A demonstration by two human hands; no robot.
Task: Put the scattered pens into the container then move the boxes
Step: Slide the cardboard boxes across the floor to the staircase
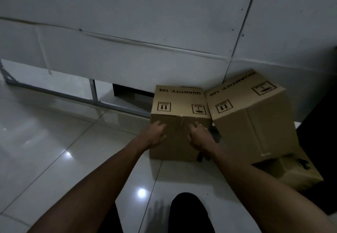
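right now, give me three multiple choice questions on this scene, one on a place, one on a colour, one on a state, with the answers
1. Where do both hands rest?
A) on the left box
B) on the wall
C) on the floor

2. What colour are the boxes?
A) white
B) blue
C) brown

3. How does the right box sit?
A) level and square
B) tilted
C) crushed flat

Answers:
1 A, the left hand and the right hand both touch the left box's near face.
2 C, both are plain brown cardboard.
3 B, its edges slant, while the left box's run straight.
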